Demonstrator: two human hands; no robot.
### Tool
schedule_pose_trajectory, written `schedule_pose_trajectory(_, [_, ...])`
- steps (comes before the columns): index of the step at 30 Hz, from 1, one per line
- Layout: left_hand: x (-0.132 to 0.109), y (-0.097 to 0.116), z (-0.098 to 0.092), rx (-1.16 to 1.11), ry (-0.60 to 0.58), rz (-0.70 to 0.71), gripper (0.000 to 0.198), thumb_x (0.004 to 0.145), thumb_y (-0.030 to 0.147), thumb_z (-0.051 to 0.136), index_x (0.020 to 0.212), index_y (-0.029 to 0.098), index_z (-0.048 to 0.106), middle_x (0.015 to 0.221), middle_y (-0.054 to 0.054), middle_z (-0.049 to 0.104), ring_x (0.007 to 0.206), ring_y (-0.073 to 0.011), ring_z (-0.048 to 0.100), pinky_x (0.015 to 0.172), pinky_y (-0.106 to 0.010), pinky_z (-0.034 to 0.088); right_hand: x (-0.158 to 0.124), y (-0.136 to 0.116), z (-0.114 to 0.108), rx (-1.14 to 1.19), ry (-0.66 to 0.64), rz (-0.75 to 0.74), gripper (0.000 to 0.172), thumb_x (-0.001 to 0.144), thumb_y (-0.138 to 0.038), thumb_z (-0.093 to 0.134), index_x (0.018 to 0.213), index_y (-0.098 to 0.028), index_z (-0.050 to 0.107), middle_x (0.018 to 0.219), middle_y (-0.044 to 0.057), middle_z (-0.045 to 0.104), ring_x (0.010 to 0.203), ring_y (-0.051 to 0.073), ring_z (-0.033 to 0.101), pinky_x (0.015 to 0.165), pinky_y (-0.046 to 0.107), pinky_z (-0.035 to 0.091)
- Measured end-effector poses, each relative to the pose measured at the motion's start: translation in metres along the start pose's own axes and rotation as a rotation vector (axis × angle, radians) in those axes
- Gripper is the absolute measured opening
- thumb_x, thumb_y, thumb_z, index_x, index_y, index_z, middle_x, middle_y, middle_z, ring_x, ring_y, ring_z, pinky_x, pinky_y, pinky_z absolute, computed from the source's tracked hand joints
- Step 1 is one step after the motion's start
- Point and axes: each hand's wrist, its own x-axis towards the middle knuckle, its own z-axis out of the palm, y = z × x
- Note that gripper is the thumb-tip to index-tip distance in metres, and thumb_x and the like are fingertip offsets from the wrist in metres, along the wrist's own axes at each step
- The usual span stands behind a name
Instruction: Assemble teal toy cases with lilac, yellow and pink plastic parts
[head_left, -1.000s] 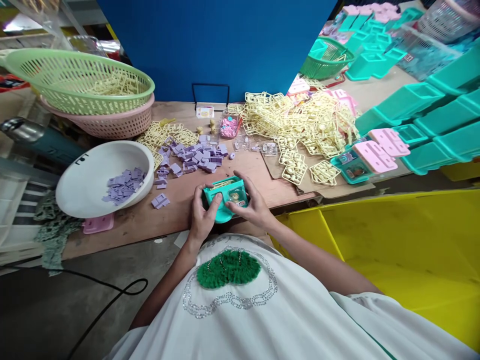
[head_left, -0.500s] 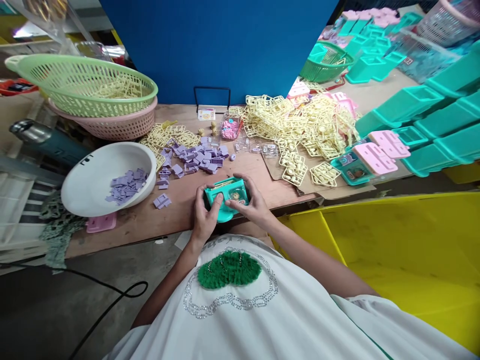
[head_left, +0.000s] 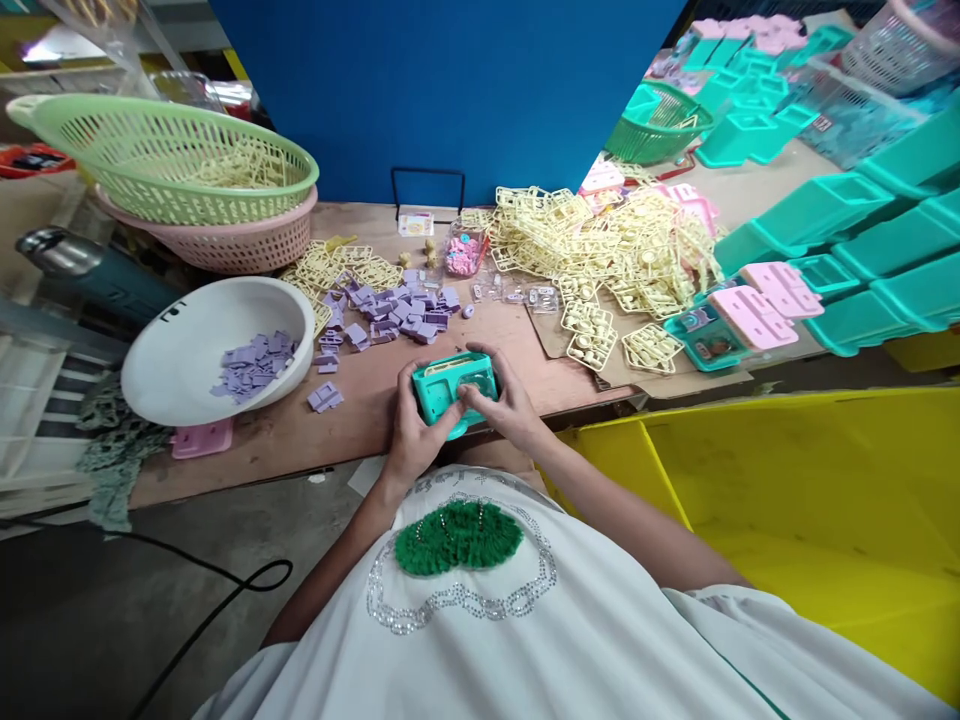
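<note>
Bench (head_left: pixel 371 400) carries lilac parts (head_left: pixel 405 312); left hand (head_left: pixel 412 432) and right hand (head_left: pixel 514 408) grip teal box (head_left: pixel 438 393), fingers round its ends.

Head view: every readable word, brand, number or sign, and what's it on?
Nothing reads for certain.
Teal box: no text can be made out.
White bowl: black marks near the rim, unclear.
Bottle: marks too blurred.
Card: print too small.
Shirt: lettering near the top, too unclear.
Clear bin: red-and-white label, too blurred.
</note>
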Motion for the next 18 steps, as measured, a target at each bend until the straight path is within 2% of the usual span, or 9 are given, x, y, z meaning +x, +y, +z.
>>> schedule_pose_trajectory(5, [0.003,-0.003,0.001,-0.027,0.022,-0.047,0.072,0.078,0.041,0.086,0.138,0.027,0.049,0.141,-0.010,0.061,0.125,-0.0260,0.065,0.102,-0.036,0.057,0.000,-0.003,-0.004,0.055,-0.070,0.050,0.090,0.081,-0.067,0.080,0.155,-0.027,0.046,0.126,0.010,0.066,0.114,0.027,0.064,0.102,0.043,0.057])
schedule_pose_trajectory(8, [0.007,-0.010,-0.004,-0.071,0.019,-0.074,0.063,0.083,0.040,0.078,0.139,0.026,0.052,0.145,-0.010,0.061,0.132,-0.0272,0.062,0.107,-0.038,0.055,-0.005,-0.004,-0.007,0.029,-0.096,0.018,0.104,0.076,-0.069,0.085,0.160,-0.028,0.040,0.147,0.013,0.057,0.123,0.029,0.062,0.106,0.045,0.057])
schedule_pose_trajectory(11, [0.010,-0.016,-0.009,-0.101,0.014,-0.077,0.053,0.087,0.039,0.072,0.136,0.025,0.057,0.145,-0.010,0.063,0.134,-0.0275,0.062,0.110,-0.040,0.054,-0.009,-0.003,-0.006,-0.040,-0.061,-0.052,0.112,0.073,-0.067,0.087,0.164,-0.029,0.035,0.163,0.014,0.044,0.135,0.033,0.057,0.113,0.047,0.053])
schedule_pose_trajectory(18, [0.012,-0.021,-0.011,-0.088,0.012,-0.076,0.056,0.088,0.043,0.074,0.139,0.025,0.058,0.149,-0.010,0.062,0.140,-0.0271,0.059,0.112,-0.038,0.053,-0.009,0.003,-0.001,-0.020,-0.019,-0.051,0.110,0.072,-0.061,0.089,0.163,-0.029,0.037,0.154,0.014,0.053,0.128,0.032,0.061,0.109,0.048,0.056])
